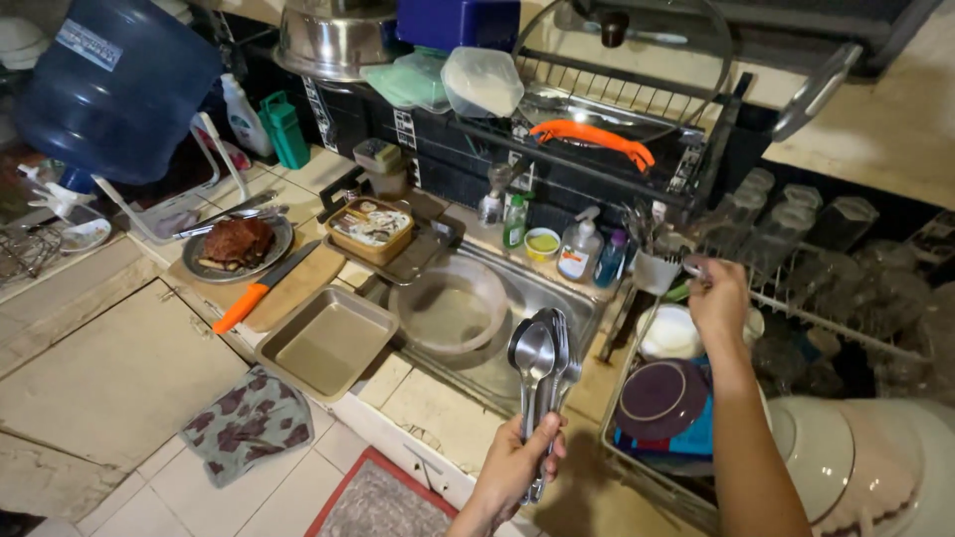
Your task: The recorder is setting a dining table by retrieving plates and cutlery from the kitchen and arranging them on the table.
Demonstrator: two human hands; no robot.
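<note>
Head view showed a bundle of shiny steel spoons (540, 358), bowls up, over the sink (517, 298) at the worktop's front edge, the left hand (517, 467) clenched round their handles. The right hand (718, 298) reached toward the cutlery holder (657, 268), fingers pinching one utensil (693, 268) above the dish rack (637, 467).

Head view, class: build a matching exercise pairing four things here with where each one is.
Things:
1. bunch of spoons
2. orange-handled knife
3. purple bowl
4. square baking tin

Places:
A. upside down in the wire dish rack
B. on the wooden cutting board
C. held upright in the left hand
D. on the counter left of the sink

Pairs: 1-C, 2-B, 3-A, 4-D
</note>
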